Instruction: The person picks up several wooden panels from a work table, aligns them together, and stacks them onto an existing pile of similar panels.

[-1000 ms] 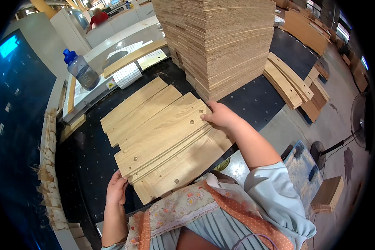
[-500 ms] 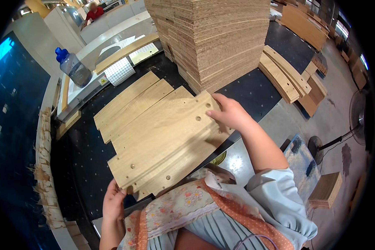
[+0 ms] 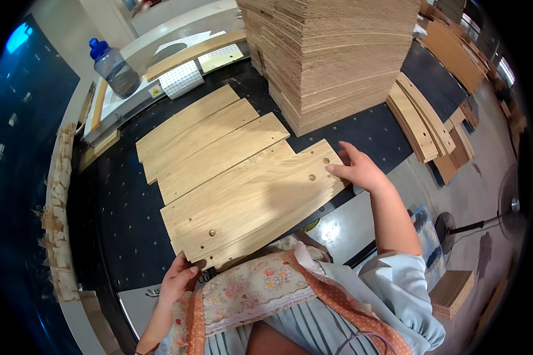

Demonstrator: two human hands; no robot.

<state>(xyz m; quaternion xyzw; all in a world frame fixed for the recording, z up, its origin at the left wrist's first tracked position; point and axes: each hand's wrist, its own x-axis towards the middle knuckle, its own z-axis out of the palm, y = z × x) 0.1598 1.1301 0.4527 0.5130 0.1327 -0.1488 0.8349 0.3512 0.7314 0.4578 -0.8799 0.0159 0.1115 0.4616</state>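
A pale wooden board (image 3: 249, 198) with round holes at both ends lies nearest me, at the front of a stepped row of similar boards (image 3: 210, 148). Its near edge overlaps another strip, and whether it rests fully flat I cannot tell. At its lower left corner my left hand (image 3: 176, 279) is closed, fingertips at the edge and partly hidden. My right hand (image 3: 364, 170) is at the right end, its thumb touching the board near the holes and its fingers spread apart beyond the end.
Behind the row rises a tall stack of brown boards (image 3: 349, 65) on the black dotted table (image 3: 118, 219). Curved wooden pieces (image 3: 417, 121) lie at the right. A blue-capped bottle (image 3: 115, 71) stands back left. A fan (image 3: 506, 204) stands on the floor at right.
The holed board has come down and shifted right against the row. My right hand's fingers have opened away from its end. The whole view has turned slightly.
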